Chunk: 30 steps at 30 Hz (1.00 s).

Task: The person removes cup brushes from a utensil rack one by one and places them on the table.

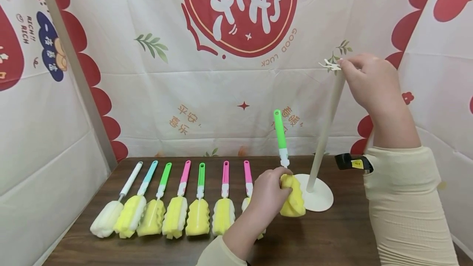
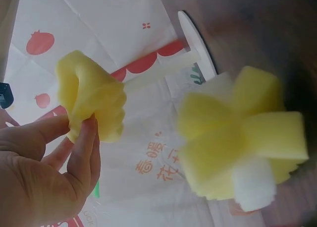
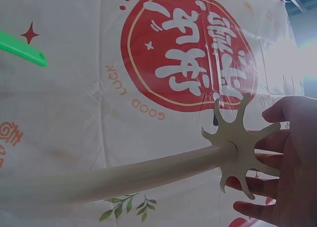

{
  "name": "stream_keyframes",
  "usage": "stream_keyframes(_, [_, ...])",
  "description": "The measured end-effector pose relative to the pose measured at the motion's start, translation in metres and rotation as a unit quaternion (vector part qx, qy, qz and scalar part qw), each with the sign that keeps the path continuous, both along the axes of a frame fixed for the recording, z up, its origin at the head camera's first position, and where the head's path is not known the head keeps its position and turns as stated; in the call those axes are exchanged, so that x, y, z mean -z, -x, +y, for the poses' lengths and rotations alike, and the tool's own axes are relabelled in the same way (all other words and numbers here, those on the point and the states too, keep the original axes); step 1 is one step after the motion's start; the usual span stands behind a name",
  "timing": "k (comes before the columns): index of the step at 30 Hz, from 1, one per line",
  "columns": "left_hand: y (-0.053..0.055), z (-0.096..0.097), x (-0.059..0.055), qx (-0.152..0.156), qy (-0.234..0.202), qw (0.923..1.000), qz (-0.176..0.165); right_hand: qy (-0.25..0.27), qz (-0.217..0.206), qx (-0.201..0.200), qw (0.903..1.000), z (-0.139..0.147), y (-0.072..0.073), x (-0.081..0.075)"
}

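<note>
My left hand (image 1: 267,194) pinches the yellow sponge head (image 1: 293,198) of a cup brush, whose green handle (image 1: 280,130) points up. The left wrist view shows my thumb and fingers squeezing that sponge (image 2: 94,95). At the right stands an off-white rack with a round base (image 1: 319,196), a pole (image 1: 327,126) and a ring of curved hooks (image 3: 240,138) on top. My right hand (image 1: 373,79) holds the hook ring at its edge between thumb and fingers. The pole leans slightly. The brush is left of the pole, apart from the hooks.
Several cup brushes lie in a row on the dark wooden table (image 1: 343,237), among them a white one (image 1: 107,218) and a blue-handled one (image 1: 131,214). My left forearm partly hides a pink-handled brush (image 1: 248,175). Printed cloth walls (image 1: 229,89) enclose the table.
</note>
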<state>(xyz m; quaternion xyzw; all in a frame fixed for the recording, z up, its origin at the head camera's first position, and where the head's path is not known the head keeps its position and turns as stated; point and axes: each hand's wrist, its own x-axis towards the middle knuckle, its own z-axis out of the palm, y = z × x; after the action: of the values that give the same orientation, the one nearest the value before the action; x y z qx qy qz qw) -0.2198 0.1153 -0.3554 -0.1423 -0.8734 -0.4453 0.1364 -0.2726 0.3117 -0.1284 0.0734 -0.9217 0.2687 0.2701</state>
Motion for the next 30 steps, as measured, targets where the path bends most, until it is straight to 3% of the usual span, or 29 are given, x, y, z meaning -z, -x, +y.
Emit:
stream_keyframes(13, [0.004, -0.008, 0.007, 0.004, 0.069, 0.9975, -0.013, 0.0, 0.004, -0.001, 1.0, 0.002, 0.005, 0.003])
stream_keyframes(24, [0.009, -0.007, 0.015, -0.001, 0.167, 0.986, -0.007, -0.006, 0.005, -0.001, 1.0, 0.003, 0.007, 0.003])
stream_keyframes(30, [0.013, -0.006, 0.02, 0.009, 0.196, 0.9804, -0.014, -0.004, 0.002, -0.002, 1.0, 0.002, 0.007, 0.002])
